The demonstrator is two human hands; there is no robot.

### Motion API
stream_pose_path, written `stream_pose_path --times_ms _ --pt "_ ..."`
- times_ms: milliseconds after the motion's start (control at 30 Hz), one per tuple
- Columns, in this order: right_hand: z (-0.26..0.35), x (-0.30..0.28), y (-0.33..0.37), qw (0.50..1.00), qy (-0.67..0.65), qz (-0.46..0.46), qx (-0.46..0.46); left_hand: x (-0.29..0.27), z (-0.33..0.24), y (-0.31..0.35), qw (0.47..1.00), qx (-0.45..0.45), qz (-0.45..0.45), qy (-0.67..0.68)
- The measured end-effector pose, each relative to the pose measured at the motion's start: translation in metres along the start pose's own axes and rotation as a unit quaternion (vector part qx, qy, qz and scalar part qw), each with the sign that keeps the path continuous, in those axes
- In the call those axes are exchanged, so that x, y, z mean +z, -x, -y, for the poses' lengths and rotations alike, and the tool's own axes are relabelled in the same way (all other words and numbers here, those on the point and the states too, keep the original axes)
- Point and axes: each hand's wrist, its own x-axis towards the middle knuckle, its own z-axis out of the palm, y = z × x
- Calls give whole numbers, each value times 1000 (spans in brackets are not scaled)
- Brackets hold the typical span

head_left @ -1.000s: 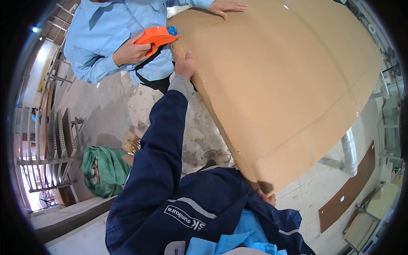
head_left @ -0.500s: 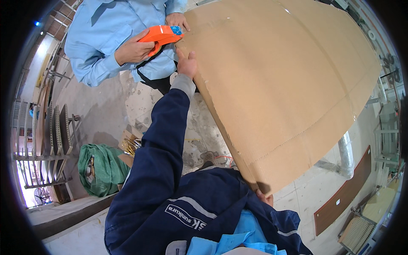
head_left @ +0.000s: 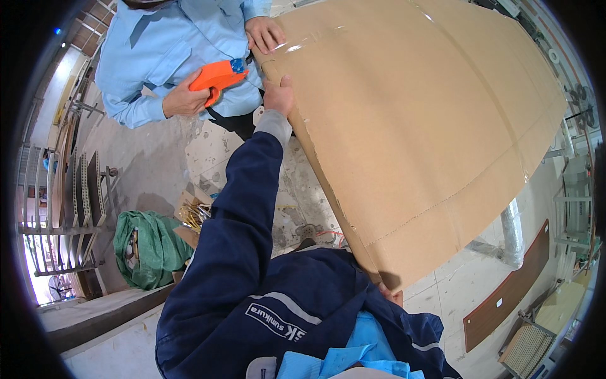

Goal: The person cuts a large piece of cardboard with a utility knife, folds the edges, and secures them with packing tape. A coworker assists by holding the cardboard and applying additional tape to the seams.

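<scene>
A large flat cardboard box (head_left: pixel 410 126) spans the view from the centre to the right. My left hand (head_left: pixel 278 95) is closed around its left edge near the far corner, the thumb lying on top. At the near corner, my right hand (head_left: pixel 391 294) grips the same box; most of that hand is hidden by the cardboard and my jacket. Across from me a co-worker in a light blue shirt rests one hand (head_left: pixel 265 33) on the far corner, beside a shiny strip of clear tape (head_left: pixel 300 44). The co-worker's other hand holds an orange tape dispenser (head_left: pixel 218 76).
A green sack (head_left: pixel 150 249) stands on the floor at left, beside an open carton (head_left: pixel 192 215) of brass-coloured pieces. Racks with panels (head_left: pixel 88 189) line the far left. On the right are a plastic-wrapped bundle (head_left: pixel 512 234) and a brown board (head_left: pixel 508 287) on the floor.
The co-worker's tape dispenser has moved left and down, away from the box corner. Their other hand now presses on the box over the tape. My hands have stayed in place.
</scene>
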Motion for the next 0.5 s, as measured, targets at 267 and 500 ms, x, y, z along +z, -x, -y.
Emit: stream_pose_path --times_ms 267,500 --pt "-4 0 0 999 -32 -20 -7 0 -1 -3 1000 -11 -3 -26" --pt "-6 -3 -1 1000 -16 1 -7 7 12 -14 999 -16 1 -40"
